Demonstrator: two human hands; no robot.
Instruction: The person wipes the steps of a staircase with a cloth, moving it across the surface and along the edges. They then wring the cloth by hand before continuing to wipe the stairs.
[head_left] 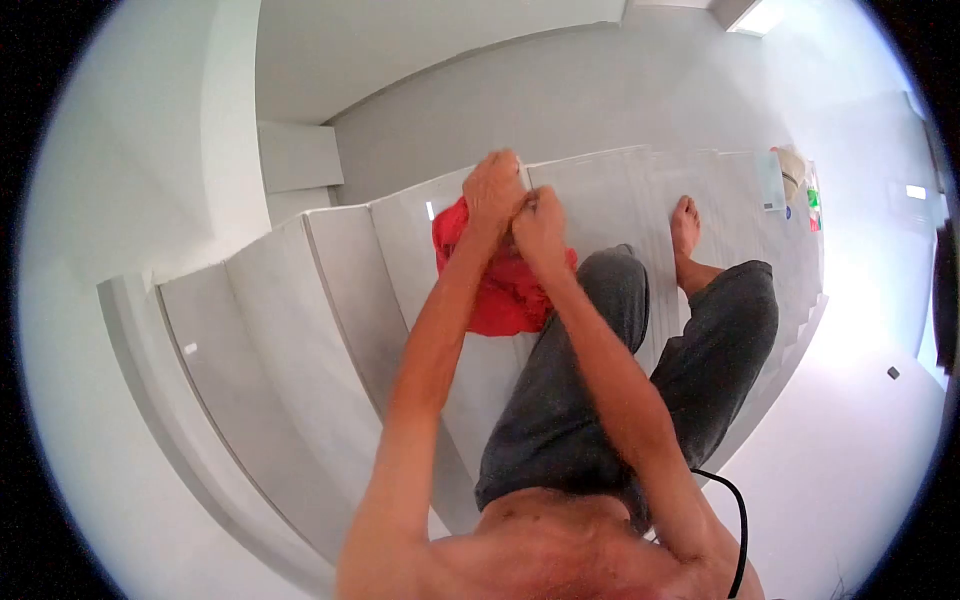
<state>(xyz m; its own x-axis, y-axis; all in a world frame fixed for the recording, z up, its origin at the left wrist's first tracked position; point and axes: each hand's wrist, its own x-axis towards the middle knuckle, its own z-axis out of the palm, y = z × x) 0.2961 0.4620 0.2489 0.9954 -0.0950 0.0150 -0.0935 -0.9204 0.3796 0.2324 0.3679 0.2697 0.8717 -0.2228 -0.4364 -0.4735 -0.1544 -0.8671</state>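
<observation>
A bunched red cloth (pixel 500 300) hangs over a pale stair step, below and around my two fists. My left hand (pixel 492 190) is closed at the cloth's upper end, near the step's far edge. Right beside it, slightly lower, my right hand (pixel 540 228) is also closed on the cloth. The two hands come together at the knuckles, and the gathered part of the cloth is hidden inside them. Part of the red cloth lies close to my grey trousers (pixel 560 400).
Pale stairs (pixel 270 370) go down to the left, beside a white wall (pixel 150 180). My bare foot (pixel 686 232) rests on a step. Farther right are a beige item (pixel 791 175) and a green, white and red packet (pixel 814 208). A black cable (pixel 735 500) hangs at my right side.
</observation>
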